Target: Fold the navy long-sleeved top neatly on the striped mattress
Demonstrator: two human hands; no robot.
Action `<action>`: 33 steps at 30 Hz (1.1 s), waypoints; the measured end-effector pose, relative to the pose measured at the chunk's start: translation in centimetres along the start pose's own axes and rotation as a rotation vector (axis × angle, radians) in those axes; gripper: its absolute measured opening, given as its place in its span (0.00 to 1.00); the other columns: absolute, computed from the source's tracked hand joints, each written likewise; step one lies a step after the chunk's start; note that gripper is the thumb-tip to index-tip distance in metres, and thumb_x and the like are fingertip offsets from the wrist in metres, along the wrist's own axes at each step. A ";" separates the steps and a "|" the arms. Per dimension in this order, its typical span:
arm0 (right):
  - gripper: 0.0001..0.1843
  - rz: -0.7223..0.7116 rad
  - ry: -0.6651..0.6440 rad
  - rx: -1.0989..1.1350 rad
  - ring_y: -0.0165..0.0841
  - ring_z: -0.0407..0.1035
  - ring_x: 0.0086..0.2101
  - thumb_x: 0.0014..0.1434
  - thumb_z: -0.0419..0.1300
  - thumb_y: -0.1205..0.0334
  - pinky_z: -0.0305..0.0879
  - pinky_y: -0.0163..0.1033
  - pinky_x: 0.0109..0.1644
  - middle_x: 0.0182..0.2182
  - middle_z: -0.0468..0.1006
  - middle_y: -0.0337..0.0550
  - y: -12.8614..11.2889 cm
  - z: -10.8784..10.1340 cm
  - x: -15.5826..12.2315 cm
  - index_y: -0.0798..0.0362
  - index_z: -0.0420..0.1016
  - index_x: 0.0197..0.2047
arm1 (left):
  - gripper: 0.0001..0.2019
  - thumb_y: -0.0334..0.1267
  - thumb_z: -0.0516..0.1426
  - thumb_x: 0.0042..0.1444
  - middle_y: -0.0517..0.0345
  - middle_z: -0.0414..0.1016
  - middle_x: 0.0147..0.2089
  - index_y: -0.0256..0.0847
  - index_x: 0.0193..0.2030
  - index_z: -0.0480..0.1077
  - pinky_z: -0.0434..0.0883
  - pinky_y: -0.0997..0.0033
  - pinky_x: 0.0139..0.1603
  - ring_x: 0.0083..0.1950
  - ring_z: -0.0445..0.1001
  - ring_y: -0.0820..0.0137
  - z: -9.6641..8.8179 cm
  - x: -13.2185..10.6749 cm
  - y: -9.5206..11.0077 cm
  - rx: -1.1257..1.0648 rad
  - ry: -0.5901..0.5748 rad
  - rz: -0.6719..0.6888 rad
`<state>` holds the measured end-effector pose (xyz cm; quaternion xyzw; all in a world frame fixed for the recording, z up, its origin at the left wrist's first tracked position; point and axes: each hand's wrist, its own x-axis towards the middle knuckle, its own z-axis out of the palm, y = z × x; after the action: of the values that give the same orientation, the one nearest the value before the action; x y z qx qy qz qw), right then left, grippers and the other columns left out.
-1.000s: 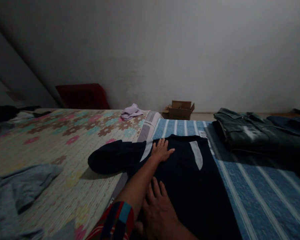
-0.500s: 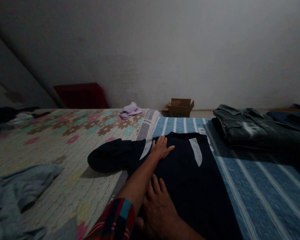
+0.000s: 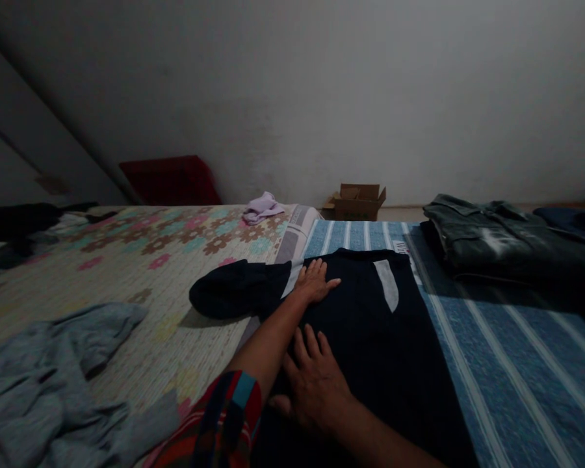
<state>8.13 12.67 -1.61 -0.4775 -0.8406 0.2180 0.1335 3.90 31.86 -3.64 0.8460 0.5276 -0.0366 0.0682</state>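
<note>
A dark navy long-sleeved top (image 3: 370,364) with pale grey shoulder patches lies spread over the bedding, its left-side sleeve reaching onto the flowered cover. My left hand (image 3: 314,281) rests flat near the left shoulder patch, fingers spread. Closer to me, my right hand (image 3: 316,383) lies on the body of the top with its fingers apart. Neither hand grips the cloth. The lower part of the top is partly hidden by my forearms.
Grey clothing (image 3: 63,390) lies crumpled at the lower left. A lilac cloth (image 3: 263,208) sits at the back of the flowered cover (image 3: 175,292). Folded dark denim (image 3: 507,244) is stacked on the blue striped sheet (image 3: 472,351). Behind are a cardboard box (image 3: 355,207) and a red object (image 3: 170,181).
The view has shifted slightly, so more of the grey clothing shows. My right hand has slid a little to the right over the top; my left hand stays by the shoulder patch.
</note>
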 end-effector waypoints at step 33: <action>0.39 -0.126 -0.070 -0.246 0.52 0.52 0.59 0.58 0.51 0.41 0.49 0.54 0.60 0.59 0.59 0.68 -6.9 1.4 -8.4 0.67 0.61 0.60 | 0.35 0.59 0.35 0.61 0.51 0.37 0.71 0.37 0.68 0.44 0.40 0.56 0.67 0.71 0.33 0.64 1.6 -13.2 1.4 -0.001 -0.029 0.082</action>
<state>6.66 2.02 0.46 -0.4286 -0.8934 0.1213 0.0578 -0.65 19.25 -3.30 0.8661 0.4916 -0.0461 0.0777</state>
